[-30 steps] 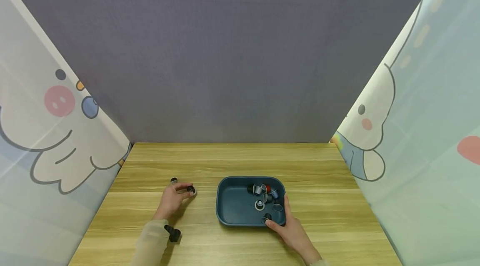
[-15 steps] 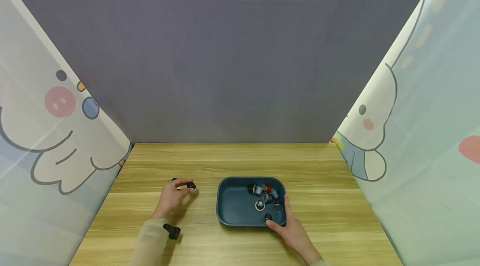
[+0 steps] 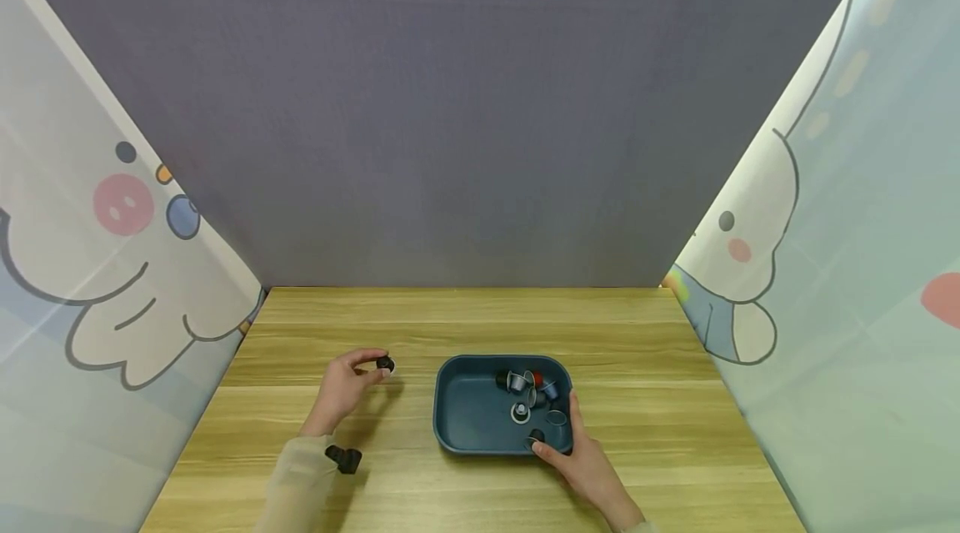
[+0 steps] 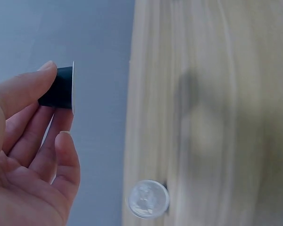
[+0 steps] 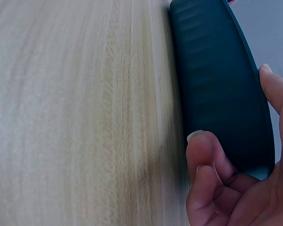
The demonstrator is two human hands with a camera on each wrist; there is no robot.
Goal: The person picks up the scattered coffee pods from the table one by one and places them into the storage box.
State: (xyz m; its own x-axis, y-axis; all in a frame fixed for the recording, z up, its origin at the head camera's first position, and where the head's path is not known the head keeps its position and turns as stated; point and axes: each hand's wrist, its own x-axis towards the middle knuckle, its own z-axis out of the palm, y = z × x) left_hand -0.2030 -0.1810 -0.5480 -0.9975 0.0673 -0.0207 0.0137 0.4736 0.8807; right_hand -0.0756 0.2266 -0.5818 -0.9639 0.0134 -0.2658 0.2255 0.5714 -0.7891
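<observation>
My left hand (image 3: 347, 385) pinches a black coffee capsule (image 4: 60, 88) between thumb and fingers, raised over the table left of the tray. Its pale lid faces sideways in the left wrist view. Below it, another capsule (image 4: 148, 199) rests on the wood, silver foil showing; the left hand hides it from the head view. My right hand (image 3: 583, 462) grips the near right corner of the dark blue tray (image 3: 468, 424), thumb over the rim and fingers against the outer wall (image 5: 217, 80). Several capsules, among them a red one (image 3: 537, 379), lie in the tray's right half.
The wood-grain table (image 3: 480, 320) ends at a grey backdrop (image 3: 465, 141). Printed curtains (image 3: 862, 208) flank both sides. A small black device (image 3: 344, 459) is worn at the left sleeve.
My left hand has lifted the black capsule up off the table and shifted slightly forward, covering the capsule behind it. The right hand and tray stay in place.
</observation>
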